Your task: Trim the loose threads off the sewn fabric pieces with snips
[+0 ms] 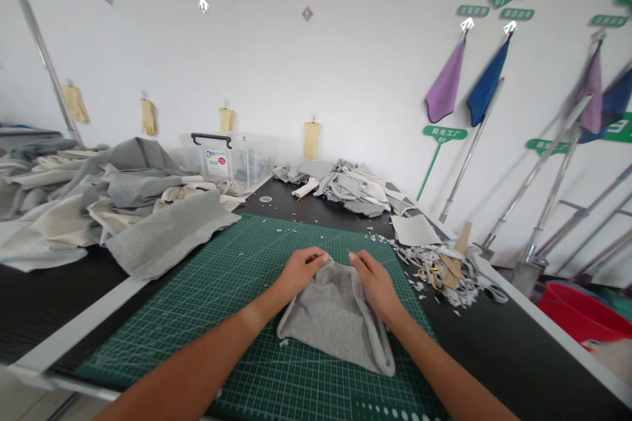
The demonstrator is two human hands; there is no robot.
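Grey knit fabric (336, 319), loosely folded, on green cutting mat (232, 263); long axis runs from the far edge toward the person, tilted right. Left hand (301, 271) and right hand (376, 284) pinch the far edge between closed fingers. Risk: a loosened pinch could let the soft knit slip and skew the fold.

- Black table (494, 342), carrying everything
- Green cutting mat (247, 368), gridded, dotted with scraps
- Gray cloth (336, 322), lying on the mat
- Gray and cream fabric heap (133, 204), left of the mat
- Fabric pile (345, 187), behind the mat
- Clear plastic bin (232, 158), at the far edge
- Scrap heap (444, 283), right of the mat
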